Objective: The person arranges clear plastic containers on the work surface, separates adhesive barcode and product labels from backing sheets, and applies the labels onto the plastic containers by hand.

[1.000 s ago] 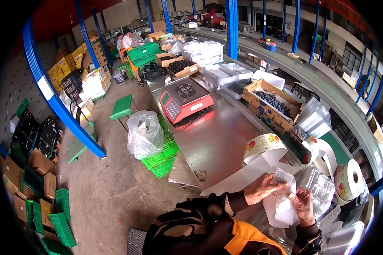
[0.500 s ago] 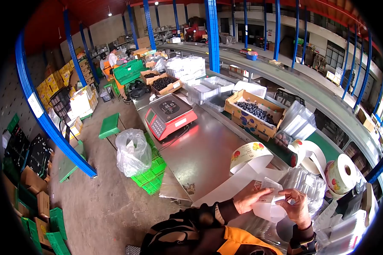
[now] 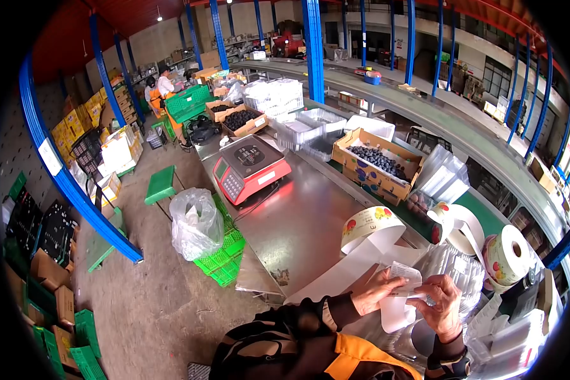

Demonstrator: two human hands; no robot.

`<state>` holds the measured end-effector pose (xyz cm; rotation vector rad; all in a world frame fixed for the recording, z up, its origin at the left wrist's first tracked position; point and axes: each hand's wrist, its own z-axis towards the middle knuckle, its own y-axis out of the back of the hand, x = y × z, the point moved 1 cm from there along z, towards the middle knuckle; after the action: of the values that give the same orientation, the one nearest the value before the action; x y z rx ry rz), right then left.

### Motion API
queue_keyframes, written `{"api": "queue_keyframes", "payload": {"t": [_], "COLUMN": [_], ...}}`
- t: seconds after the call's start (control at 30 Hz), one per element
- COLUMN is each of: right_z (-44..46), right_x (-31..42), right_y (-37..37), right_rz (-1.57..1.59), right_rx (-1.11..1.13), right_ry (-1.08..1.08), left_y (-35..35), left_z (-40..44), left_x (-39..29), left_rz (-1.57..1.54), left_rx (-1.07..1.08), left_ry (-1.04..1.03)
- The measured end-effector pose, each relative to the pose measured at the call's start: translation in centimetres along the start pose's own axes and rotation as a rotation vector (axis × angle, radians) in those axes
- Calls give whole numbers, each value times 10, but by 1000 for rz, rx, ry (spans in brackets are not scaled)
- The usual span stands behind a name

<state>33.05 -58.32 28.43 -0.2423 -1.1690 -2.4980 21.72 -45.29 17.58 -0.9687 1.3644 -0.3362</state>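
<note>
Strip of printed labels [image 3: 405,273] spans your left hand [image 3: 373,293] and right hand [image 3: 443,305], its tail hanging below; both hands pinch it narrowly, seemingly working at its edge; stacked clear containers [image 3: 453,271] lie just beside, the metal table [image 3: 297,221] beyond; such thin stock calls for light, steady fingertips.

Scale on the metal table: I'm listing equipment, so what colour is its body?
The scale has a red body, seen best in the head view.
</note>
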Motion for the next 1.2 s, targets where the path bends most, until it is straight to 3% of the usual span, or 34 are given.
{"api": "queue_keyframes", "payload": {"t": [0.17,0.23,0.4,0.5,0.57,0.6,0.63,0.67,0.77,0.8,0.9,1.2], "right_z": [-8,3,-9,-16,-24,-38,-50,-56,-75,-76,-71,-63], "right_x": [-3,7,-12,-6,-12,-25,-42,-68,-130,-137,-147,-145], "right_y": [-5,-3,3,18,39,53,57,71,88,82,63,42], "right_rz": [-72,-83,-16,121,359,390,653,677,307,360,343,86], "right_rx": [-18,-45,-44,-14,-118,-216,-499,-594,-306,-248,-142,-48], "right_ry": [59,-59,156,114,18,-160,-429,-551,-851,-882,-913,-962], "left_y": [16,18,-10,0,14,14,10,8,4,12,9,4], "left_z": [9,10,-7,-2,1,0,-6,-10,-25,-28,-29,-21], "left_x": [10,18,-6,-10,-25,-43,-65,-81,-117,-123,-135,-109], "left_rz": [2,-10,-64,-51,-38,-98,-162,-203,-224,-227,-242,-167], "left_rx": [-61,-62,-175,-271,-396,-272,-152,-68,148,110,342,214], "left_ry": [-50,-48,49,-65,-239,-306,-376,-479,-647,-694,-678,-589]}}
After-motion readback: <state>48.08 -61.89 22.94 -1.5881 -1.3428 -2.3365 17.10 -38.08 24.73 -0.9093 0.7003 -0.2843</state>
